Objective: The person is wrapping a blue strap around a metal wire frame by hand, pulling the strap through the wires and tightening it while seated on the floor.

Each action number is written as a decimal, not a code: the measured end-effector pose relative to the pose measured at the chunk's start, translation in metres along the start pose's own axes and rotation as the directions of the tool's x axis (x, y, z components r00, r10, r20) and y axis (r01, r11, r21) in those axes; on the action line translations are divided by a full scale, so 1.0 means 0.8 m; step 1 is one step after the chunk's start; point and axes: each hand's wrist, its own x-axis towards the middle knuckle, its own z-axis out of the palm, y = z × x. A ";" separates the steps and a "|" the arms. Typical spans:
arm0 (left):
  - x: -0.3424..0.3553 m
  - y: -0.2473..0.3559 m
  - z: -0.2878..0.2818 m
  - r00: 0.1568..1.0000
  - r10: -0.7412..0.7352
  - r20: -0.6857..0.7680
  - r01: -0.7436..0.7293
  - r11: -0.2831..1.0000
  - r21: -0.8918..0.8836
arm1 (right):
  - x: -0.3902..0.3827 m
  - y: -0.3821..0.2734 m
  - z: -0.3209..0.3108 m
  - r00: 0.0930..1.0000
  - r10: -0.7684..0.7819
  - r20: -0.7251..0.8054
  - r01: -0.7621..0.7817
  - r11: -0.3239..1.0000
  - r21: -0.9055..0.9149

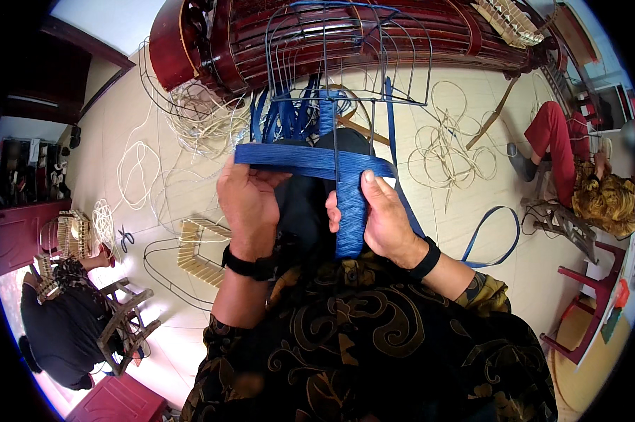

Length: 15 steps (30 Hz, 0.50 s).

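A black wire frame [428,70] with a domed, cage-like top stands before me, its lower end toward my body. Blue flat strip is wound closely around its near stem, making a thick wrapped section [350,228]. My right hand [393,225] grips this section, thumb on top and fingertips showing at its left side. A band of blue strip [296,157] stretches left from the wrapping to my left hand [246,200], whose fingers are closed at its folded left end. A loose tail of the strip [410,211] hangs down beside my right wrist.
A dark red wooden bench [251,42] spans the far side. Tangled pale cane [205,116] and a looser coil [447,151] lie on the floor. Scissors [126,239] lie left. Seated people [57,330] are at left and right.
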 end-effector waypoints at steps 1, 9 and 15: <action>0.000 0.006 0.001 1.000 0.026 0.003 -0.026 1.000 0.011 | 0.001 0.000 0.002 1.000 0.009 -0.012 -0.009 1.000 -0.029; -0.002 0.033 0.023 0.990 0.135 -0.036 -0.133 0.990 0.048 | 0.007 -0.002 0.015 0.995 0.064 -0.075 -0.074 0.987 -0.142; 0.011 0.027 -0.008 0.952 0.305 -0.008 -0.293 0.922 0.254 | 0.005 0.000 0.021 0.991 0.063 -0.121 -0.082 0.984 -0.157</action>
